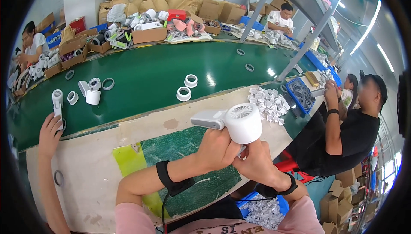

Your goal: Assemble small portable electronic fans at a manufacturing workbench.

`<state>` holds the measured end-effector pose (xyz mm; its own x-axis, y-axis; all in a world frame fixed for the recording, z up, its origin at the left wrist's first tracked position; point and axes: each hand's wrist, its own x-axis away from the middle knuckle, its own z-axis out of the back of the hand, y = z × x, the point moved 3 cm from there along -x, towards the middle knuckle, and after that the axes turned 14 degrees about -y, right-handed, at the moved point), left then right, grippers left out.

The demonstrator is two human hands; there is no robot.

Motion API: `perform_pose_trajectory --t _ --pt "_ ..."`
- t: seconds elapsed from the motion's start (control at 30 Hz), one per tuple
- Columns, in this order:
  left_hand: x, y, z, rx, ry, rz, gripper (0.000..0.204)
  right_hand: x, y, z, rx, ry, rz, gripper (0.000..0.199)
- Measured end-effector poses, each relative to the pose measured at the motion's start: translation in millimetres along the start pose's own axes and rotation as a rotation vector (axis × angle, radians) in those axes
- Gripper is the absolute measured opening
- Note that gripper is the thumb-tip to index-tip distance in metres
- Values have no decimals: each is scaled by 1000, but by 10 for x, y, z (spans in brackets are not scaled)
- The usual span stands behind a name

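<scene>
A white handheld fan [244,124] with a round vented head and a grey-white folded handle is held up over the near edge of the bench. My left hand [217,148] is closed around its lower side, beneath the handle. Just under the fan head, my right hand [257,161] is closed with its fingers pressed together against my left. A small pale bit shows between the two hands, too hidden to name. A heap of small white plastic parts [269,104] lies beyond the fan to the right. Below my hands is a worn green mat [180,144].
A green conveyor belt [150,69] carries white rings [184,94] and fan parts [92,94]. At far left another person's hand [50,133] touches a white fan [57,101]. A blue basket of grey rings [301,94] stands right, beside a seated co-worker [355,127]. A metal post [295,58] rises there.
</scene>
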<state>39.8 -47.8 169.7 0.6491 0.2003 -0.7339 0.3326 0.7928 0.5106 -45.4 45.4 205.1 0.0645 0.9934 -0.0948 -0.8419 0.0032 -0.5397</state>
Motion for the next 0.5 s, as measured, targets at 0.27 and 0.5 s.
perform_pose_trajectory --t 0.27,0.5 --pt "-118 -487 233 192 -34 276 27 -270 319 -182 -529 28 64 65" --pt "139 -1604 1076 -157 353 762 45 58 1549 -628 -688 171 -188 42"
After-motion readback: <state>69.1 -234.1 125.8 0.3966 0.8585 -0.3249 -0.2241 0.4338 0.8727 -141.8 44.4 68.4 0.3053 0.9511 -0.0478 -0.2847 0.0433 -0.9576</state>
